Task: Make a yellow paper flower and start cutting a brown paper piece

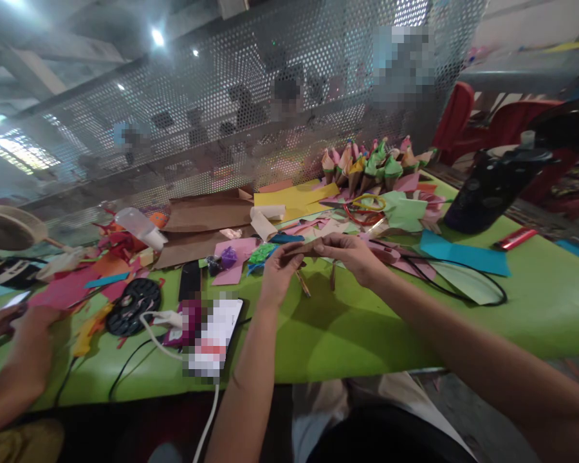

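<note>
My left hand (283,265) and my right hand (346,252) meet above the green tabletop, both closed on the edges of a thin strip of brown paper (305,247). The fingers cover much of the strip. Below it, narrow brown pieces (303,283) point down near my left hand; I cannot tell if they belong to it. A green plastic-wrapped lump (263,254) lies just left of my left hand. Beyond my right hand are scissors with red and yellow handles (367,204) among paper scraps.
A phone (217,337) on a white cable lies left of my forearm. A co-worker's hand (38,312) holds a phone at far left. Paper cones (374,164) cluster at the back. A dark tumbler (485,186), a red lighter (517,239) and a yellow glue gun (91,329) lie around.
</note>
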{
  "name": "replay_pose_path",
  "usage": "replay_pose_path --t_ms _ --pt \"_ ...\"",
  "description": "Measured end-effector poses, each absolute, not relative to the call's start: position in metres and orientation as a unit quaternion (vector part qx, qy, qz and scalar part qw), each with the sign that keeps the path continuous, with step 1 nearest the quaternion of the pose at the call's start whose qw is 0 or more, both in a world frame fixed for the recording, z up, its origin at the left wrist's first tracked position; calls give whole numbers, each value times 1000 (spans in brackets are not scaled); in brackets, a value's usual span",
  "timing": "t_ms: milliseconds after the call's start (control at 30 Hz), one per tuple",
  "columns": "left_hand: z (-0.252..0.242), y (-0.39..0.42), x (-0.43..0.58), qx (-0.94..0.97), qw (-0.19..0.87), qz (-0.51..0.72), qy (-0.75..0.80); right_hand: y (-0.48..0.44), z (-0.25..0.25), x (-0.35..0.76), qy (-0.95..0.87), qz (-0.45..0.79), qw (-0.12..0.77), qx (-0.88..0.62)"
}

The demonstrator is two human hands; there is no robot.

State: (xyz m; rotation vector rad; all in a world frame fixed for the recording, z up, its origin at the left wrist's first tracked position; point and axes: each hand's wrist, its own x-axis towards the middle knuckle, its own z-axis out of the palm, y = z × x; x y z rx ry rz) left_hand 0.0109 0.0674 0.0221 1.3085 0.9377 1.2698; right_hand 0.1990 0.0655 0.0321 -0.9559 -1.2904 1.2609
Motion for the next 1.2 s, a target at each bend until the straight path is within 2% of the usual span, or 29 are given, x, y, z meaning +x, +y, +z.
replay_pose_path --t_ms 467,633,933,1200 --pt "19 70 11 540 486 538 428 68 29 199 -609 415 541 -406" --pt "20 69 10 571 485 508 425 65 27 199 -577 427 569 -401" --pt "18 71 9 569 500 509 409 68 18 200 -622 424 477 -454" --pt "20 71 8 536 522 510 424 72 18 204 -620 415 472 -469"
